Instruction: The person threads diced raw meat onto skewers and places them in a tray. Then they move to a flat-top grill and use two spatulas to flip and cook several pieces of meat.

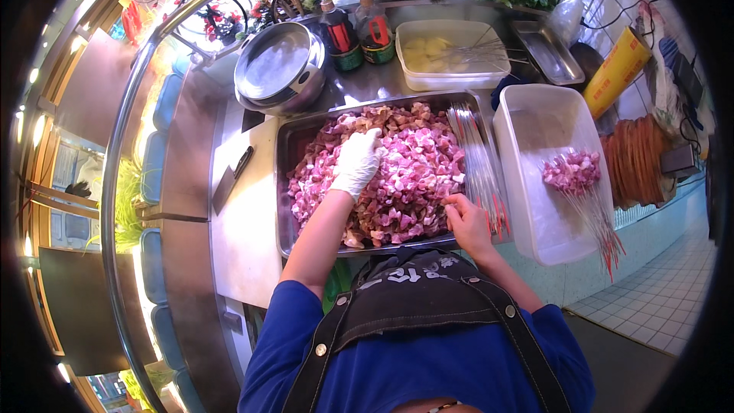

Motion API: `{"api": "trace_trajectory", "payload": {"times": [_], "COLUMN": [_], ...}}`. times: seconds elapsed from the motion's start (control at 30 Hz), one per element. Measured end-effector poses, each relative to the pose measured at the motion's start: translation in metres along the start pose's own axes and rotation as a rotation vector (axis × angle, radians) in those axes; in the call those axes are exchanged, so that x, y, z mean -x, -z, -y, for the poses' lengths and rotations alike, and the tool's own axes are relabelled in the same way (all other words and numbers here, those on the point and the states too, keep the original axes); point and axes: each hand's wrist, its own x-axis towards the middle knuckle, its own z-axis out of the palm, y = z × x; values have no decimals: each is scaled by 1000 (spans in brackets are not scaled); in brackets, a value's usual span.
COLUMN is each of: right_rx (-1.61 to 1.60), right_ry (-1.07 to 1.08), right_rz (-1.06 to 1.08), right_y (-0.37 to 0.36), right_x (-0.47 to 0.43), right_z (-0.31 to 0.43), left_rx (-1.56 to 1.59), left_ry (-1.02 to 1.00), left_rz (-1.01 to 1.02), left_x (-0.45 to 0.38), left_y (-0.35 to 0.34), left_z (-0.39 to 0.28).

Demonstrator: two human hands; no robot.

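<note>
A heap of diced raw meat [413,166] fills most of a rectangular metal tray [279,206]. My left hand [358,162], in a white disposable glove, rests on the heap with fingers bent into the pieces; whether it grips one is hidden. Bare, my right hand [467,221] is at the tray's near right side, thumb and forefinger drawn together at the meat's edge. I cannot make out anything between them. Metal skewers with red ends [475,155] lie in a bundle along the tray's right side, beside that hand.
On the right, a white plastic bin [516,183] holds loaded meat skewers [573,175], their red ends over its rim. A cleaver [232,180] lies on the cutting board [246,252] at left. Behind stand metal basins [278,66], two bottles [375,28] and a tub with yellow pieces [453,80].
</note>
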Motion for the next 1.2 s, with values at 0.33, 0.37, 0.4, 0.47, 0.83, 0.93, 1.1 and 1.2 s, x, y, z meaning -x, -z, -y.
{"api": "trace_trajectory", "payload": {"times": [0.33,0.37,0.4,0.47,0.83,0.93,1.1,1.2], "right_rx": [-8,-17,-30,-51,96,146,175,165], "right_ry": [4,3,-3,-5,222,196,210,226], "right_rz": [19,19,14,13,46,106,80,49], "right_y": [-4,-5,-4,-4,3,6,9,8], "right_x": [6,4,5,6,10,10,11,13], "right_z": [-3,-4,1,8,38,42,48,49], "left_rx": [-165,-137,-26,267,1613,1608,1685,1694], "left_ry": [-26,-30,-10,70,397,417,436,461], "left_rz": [281,255,253,202,75,72,33,31], "left_x": [-25,-19,-14,-3,43,48,52,54], "left_y": [-28,-24,-21,-12,29,30,26,26], "left_z": [3,0,0,2,-15,-19,-26,-33]}}
